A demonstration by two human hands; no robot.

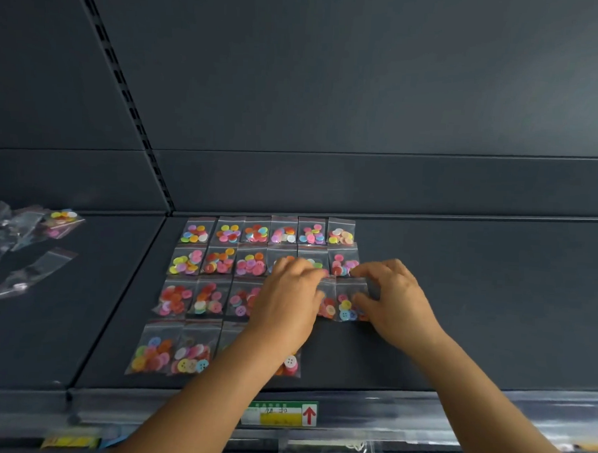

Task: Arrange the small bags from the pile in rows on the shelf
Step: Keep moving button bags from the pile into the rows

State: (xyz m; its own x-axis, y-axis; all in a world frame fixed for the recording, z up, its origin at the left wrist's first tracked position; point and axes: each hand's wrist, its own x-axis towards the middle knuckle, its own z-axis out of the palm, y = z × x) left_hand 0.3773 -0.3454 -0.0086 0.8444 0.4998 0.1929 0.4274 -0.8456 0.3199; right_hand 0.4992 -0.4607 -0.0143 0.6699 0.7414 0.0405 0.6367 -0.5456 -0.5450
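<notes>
Small clear bags of coloured buttons (pixel 220 260) lie in several rows on the dark shelf (pixel 476 302). A loose pile of bags (pixel 19 238) sits on the left shelf section. My left hand (pixel 287 301) rests palm down over the third row, covering some bags. My right hand (pixel 393 299) pinches the right edge of a button bag (pixel 345 302) at the right end of the third row; the left fingertips touch that bag's left side. Another bag (pixel 290 363) peeks out under my left forearm in the front row.
Bare shelf surface stretches to the right of the rows. A dark back panel with a slotted upright (pixel 131 109) rises behind. A green and yellow price label with a red arrow (pixel 282 412) sits on the shelf's front rail.
</notes>
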